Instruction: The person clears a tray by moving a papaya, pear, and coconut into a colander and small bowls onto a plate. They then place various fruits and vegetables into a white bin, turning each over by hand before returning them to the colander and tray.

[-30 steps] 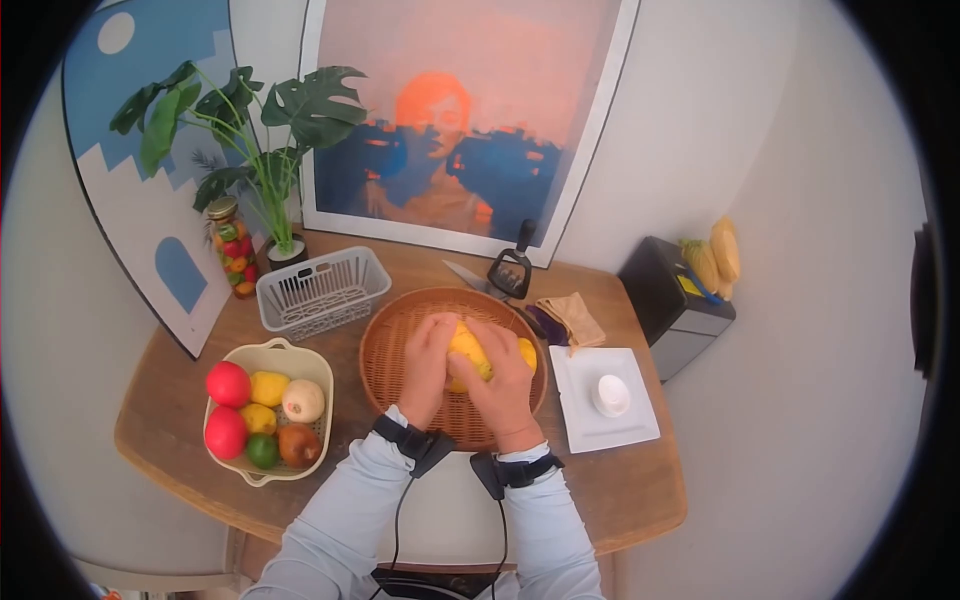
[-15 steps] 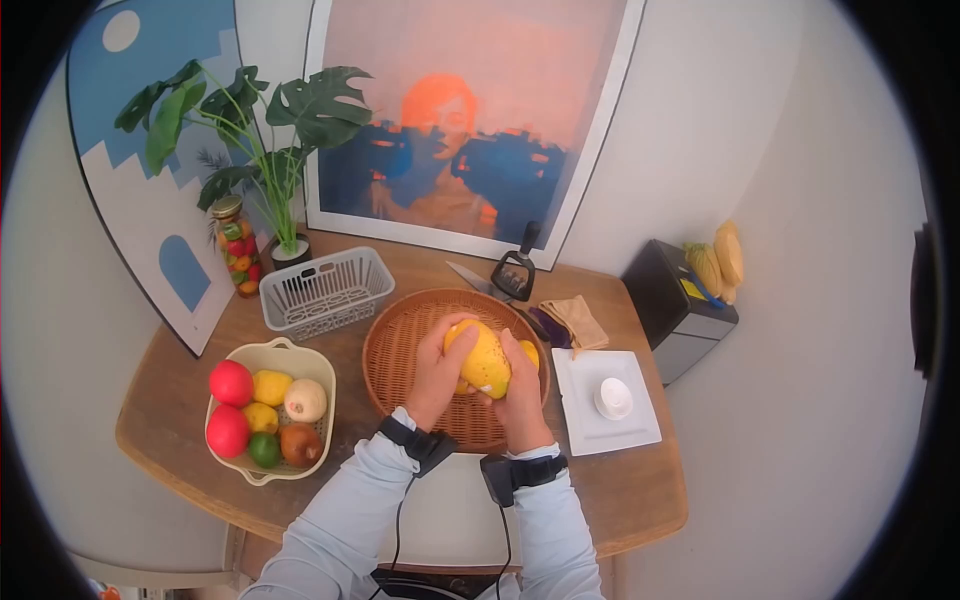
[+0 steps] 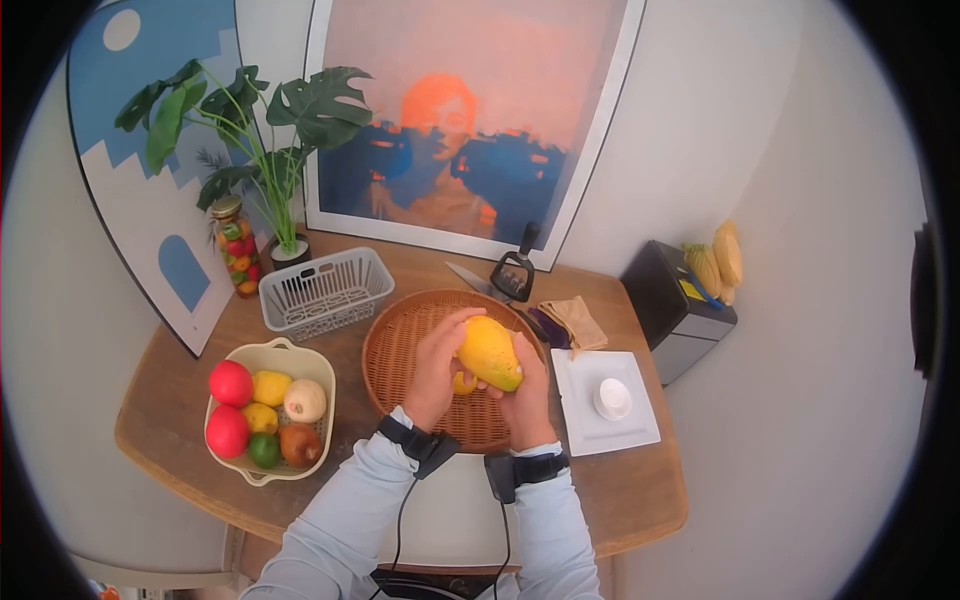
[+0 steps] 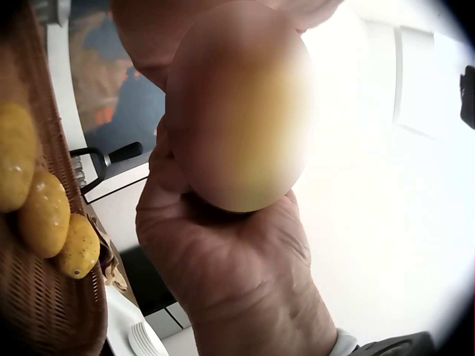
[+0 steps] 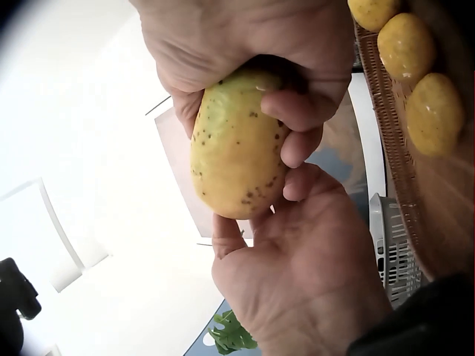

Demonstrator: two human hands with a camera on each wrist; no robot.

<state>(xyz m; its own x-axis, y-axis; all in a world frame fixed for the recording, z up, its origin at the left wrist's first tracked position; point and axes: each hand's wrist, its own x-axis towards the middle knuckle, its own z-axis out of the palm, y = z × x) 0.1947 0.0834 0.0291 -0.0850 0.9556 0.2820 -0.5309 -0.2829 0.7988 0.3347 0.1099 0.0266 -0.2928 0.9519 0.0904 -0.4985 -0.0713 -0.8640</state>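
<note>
Both hands hold a yellow mango with brown specks and a greenish end, raised over a round brown wicker basket. My left hand grips its left side. On the other side, my right hand curls its fingers round the greenish end, as the right wrist view shows on the mango. Several more yellow mangoes lie in the basket; in the head view the hands mostly cover them. The held mango is blurred in the left wrist view.
A cream basket of mixed produce stands left, a grey plastic basket behind it. Right of the wicker basket lie a beige cloth and a white square plate with small white cups. A black-handled tool lies behind.
The hands have lifted the mango higher from the wicker basket and turned it, so its greenish end now points down and right. The fingers have shifted round it.
</note>
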